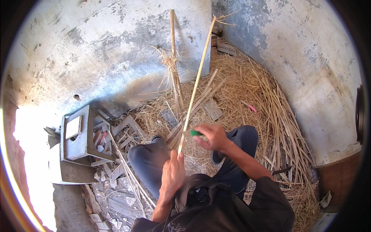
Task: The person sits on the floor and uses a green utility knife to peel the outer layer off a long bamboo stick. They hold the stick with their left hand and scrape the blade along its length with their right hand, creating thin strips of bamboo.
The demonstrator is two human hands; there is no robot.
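Note:
A long pale bamboo-like strip [199,71] runs from my lap up toward the corner of the walls, with loose fibres curling at its far tip. My left hand [172,174] is closed round its near end, thumb lying along it. In my right hand [213,137] is a green-handled knife [196,133], its short blade against the strip just beyond my left hand. The fingers partly cover the handle, and the blade shows only in part. My bent knees lie on either side of the strip.
Straw-like shavings [232,81] cover the floor, with a heap of thin strips [288,143] along the right wall. A pole [173,42] with frayed fibres leans on the far wall. A wooden stool [77,133] lies tipped at left among rubble. A pink-handled tool [252,108] rests on the shavings.

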